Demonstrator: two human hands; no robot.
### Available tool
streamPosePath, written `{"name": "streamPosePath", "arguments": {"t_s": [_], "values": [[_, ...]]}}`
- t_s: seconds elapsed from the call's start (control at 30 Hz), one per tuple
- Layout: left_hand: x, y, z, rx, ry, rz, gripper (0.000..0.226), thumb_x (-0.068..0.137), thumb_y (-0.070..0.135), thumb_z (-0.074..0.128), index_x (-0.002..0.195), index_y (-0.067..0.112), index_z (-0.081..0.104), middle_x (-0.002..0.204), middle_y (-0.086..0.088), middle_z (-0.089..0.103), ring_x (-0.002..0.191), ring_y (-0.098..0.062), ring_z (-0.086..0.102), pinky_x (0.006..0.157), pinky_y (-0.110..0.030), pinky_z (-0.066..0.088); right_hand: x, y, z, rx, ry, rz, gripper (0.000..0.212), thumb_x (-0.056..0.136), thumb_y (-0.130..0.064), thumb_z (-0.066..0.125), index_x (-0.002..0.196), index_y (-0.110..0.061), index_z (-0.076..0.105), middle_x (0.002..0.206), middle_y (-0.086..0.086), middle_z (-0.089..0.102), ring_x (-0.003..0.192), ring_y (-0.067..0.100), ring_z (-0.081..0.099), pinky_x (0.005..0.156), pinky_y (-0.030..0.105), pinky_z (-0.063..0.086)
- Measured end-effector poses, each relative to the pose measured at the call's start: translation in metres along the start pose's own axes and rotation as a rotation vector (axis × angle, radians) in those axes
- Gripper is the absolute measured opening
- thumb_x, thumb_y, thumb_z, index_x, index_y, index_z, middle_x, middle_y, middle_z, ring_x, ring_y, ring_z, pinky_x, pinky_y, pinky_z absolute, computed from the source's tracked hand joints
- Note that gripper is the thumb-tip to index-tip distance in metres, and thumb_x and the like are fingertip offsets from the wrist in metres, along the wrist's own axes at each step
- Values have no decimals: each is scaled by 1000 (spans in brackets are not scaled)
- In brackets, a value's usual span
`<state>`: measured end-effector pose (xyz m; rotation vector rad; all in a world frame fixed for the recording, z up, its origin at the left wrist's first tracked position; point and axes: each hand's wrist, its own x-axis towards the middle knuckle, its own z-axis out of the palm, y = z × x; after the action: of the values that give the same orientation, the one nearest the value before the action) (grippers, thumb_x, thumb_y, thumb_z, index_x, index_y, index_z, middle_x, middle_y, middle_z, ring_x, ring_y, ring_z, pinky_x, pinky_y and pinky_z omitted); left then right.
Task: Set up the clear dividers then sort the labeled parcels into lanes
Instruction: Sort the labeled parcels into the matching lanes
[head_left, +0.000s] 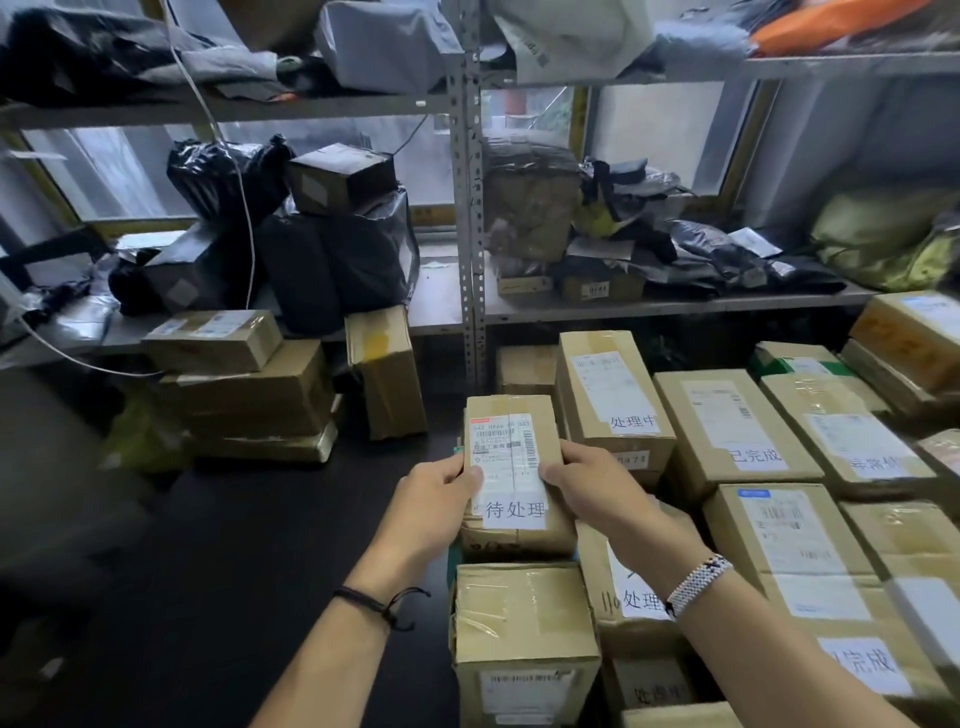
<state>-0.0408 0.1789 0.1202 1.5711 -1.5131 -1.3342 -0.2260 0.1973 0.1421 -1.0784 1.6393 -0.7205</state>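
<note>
A small cardboard parcel (511, 447) with a shipping label and a white tag reading 待处理 sits on top of another box in the leftmost row. My left hand (439, 488) grips its left edge, and my right hand (587, 483) grips its right edge. Another brown parcel (524, 618) lies in the same row, nearer to me. To the right stand rows of labeled parcels: one tagged 处理中 (613, 395), one tagged 已完成 (727, 426), and a further one (841, 431) with a partly hidden tag. I see no clear dividers.
A metal shelf rack (470, 208) holds black and grey mailer bags and wrapped bundles. Stacked boxes (249, 384) and a leaning box (387, 371) stand at the left on the dark floor (234, 545). A white cable (244, 208) hangs down.
</note>
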Motion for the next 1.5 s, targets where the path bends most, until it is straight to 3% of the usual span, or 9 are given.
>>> {"name": "streamPosePath", "arguments": {"t_s": [0.23,0.37,0.6,0.73,0.9,1.07,1.2,1.33,1.5], "values": [[-5,-6,-6,-80,-69,-16,27,102,28,54,124,34,69,108,16,76,99,-4,72,89,-32,59,-9,-7,-2,-51,6,12,33,103,-19,56,135,-25,62,113,-11,74,88,2,73,57,16,52],[6,-18,-31,-92,-2,1,22,100,36,57,118,42,69,109,30,70,103,8,66,92,-26,55,-10,-30,4,-215,224,-132,59,102,-32,60,156,-22,37,154,1,48,135,21,50,104,40,49],[87,-39,-114,-83,217,-10,41,99,33,57,138,20,59,132,0,65,119,-12,61,107,-41,48,59,-114,68,-301,186,-340,54,97,-36,66,147,-24,50,139,-9,58,125,13,55,104,32,44],[157,-45,-156,-108,268,-29,44,102,31,53,143,15,53,135,5,59,123,-19,57,103,-30,44,136,-152,120,-275,121,-244,64,94,-39,68,151,-22,45,151,1,53,134,21,52,112,41,44],[246,-58,-185,-121,283,-93,55,104,34,48,153,12,38,155,-6,44,141,-22,42,107,-26,32,228,-170,168,-193,130,-68,52,95,-33,67,141,-13,54,130,8,63,110,20,61,96,35,52],[309,-69,-188,-84,240,-171,62,106,40,42,159,15,23,162,-9,32,147,-29,33,115,-36,30,294,-158,190,-146,215,77,71,100,-38,60,159,-12,29,157,13,42,141,33,44,108,38,41],[335,-81,-182,-124,202,-184,59,105,46,39,155,17,34,151,-9,48,135,-30,47,108,-38,40,327,-148,200,-111,226,129,72,100,-37,59,161,-14,26,159,11,40,143,33,42,113,40,40],[341,-88,-178,-235,215,-152,46,103,47,43,137,20,57,126,-3,66,112,-24,61,93,-34,48,344,-134,207,-28,184,134,42,99,-34,59,137,-18,57,128,8,65,115,28,62,104,47,50],[337,-92,-180,-448,232,-120,23,94,43,60,102,24,71,103,0,76,101,-25,70,98,-47,54,330,-139,208,-2,201,63,30,99,-35,60,126,-24,66,115,2,71,103,23,67,97,45,56]]}}
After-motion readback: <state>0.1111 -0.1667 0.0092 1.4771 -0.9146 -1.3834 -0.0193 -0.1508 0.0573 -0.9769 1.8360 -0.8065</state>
